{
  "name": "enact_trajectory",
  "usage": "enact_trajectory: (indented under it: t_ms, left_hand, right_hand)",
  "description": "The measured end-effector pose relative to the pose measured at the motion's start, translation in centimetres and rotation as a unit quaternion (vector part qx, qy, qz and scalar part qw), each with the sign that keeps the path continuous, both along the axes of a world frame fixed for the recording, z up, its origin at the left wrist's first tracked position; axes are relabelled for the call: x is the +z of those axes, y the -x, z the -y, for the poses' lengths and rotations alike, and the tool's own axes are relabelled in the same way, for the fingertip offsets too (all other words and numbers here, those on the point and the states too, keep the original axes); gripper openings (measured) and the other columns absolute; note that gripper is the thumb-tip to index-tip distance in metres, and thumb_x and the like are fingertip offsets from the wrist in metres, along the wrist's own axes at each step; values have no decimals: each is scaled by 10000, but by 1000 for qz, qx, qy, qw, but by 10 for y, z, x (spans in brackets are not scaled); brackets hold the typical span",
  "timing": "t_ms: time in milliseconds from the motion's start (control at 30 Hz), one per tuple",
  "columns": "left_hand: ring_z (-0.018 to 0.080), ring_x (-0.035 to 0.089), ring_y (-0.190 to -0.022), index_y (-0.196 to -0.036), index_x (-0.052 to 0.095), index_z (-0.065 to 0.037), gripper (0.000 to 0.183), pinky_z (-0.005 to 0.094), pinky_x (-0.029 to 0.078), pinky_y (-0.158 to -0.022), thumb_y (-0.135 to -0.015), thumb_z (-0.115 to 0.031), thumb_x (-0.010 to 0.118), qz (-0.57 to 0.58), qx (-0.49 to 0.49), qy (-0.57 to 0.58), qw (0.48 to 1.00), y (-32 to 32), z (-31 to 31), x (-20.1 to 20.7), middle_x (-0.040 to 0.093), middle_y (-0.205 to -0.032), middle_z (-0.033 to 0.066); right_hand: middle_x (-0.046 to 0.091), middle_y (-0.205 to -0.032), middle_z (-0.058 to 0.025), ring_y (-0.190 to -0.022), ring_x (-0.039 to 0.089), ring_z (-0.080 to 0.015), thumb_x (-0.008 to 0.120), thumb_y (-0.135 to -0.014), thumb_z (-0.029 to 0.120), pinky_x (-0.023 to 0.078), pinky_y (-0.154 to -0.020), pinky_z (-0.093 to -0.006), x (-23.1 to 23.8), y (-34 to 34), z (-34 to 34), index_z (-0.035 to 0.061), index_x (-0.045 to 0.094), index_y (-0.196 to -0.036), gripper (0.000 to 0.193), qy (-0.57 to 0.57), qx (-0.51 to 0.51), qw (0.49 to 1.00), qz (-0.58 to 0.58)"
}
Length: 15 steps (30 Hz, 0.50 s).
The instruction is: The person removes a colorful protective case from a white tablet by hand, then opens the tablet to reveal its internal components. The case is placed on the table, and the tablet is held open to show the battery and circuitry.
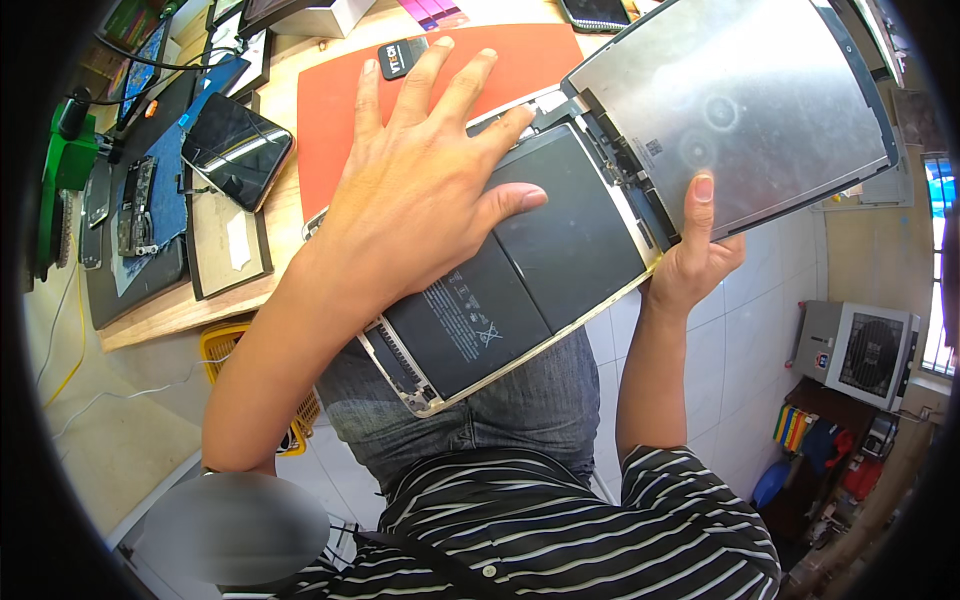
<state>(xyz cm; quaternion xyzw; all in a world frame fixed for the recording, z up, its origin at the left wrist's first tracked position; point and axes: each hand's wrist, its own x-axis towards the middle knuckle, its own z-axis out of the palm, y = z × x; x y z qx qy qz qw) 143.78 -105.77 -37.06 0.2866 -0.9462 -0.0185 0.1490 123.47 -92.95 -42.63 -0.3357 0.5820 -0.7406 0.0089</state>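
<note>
An opened tablet body (pixel 575 240) with large dark battery cells lies tilted over my lap and the table's edge. Its display panel (pixel 780 110) is folded out to the upper right, silvery metal back facing up, meeting the body along a row of connectors. My left hand (pixel 405 195) spreads across the tablet's upper left part, fingers stretched apart over its edge toward the orange mat (pixel 325 120). With my right hand (pixel 690 260) I grip the display panel's lower edge near the body's corner; the thumb presses on the metal back and the other fingers are mostly hidden underneath.
A small black tag (pixel 402 58) lies on the mat. Left of it are a dark-screened phone (pixel 237 150), a circuit board (pixel 138 210) and a green stand (pixel 68 165). Another phone (pixel 596 14) sits at the table's back. A yellow basket (pixel 222 345) is below the table.
</note>
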Motion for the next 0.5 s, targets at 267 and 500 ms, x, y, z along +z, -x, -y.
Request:
enact_trajectory:
  t_ms: [267,500]
  left_hand:
    - [391,209,-1562,-1473,595,-236,637,665,131,-1240,-953,-603,592,26,0,16,1000,3,4,-3,373,-1645,127]
    - [401,257,-1544,-1419,626,-189,554,721,160,-1196,-978,-524,604,-5,-12,27,1000,5,4,-11,451,-1585,166]
  right_hand:
    - [720,-873,-40,-777,616,-103,731,-991,202,464,-759,-249,-2,1,2,-8,743,-933,219,9,-7,1000,0]
    - [711,-845,-24,-733,599,-97,741,-985,201,455,-739,-241,-2,0,0,-1,736,-905,217,2,-9,1000,16]
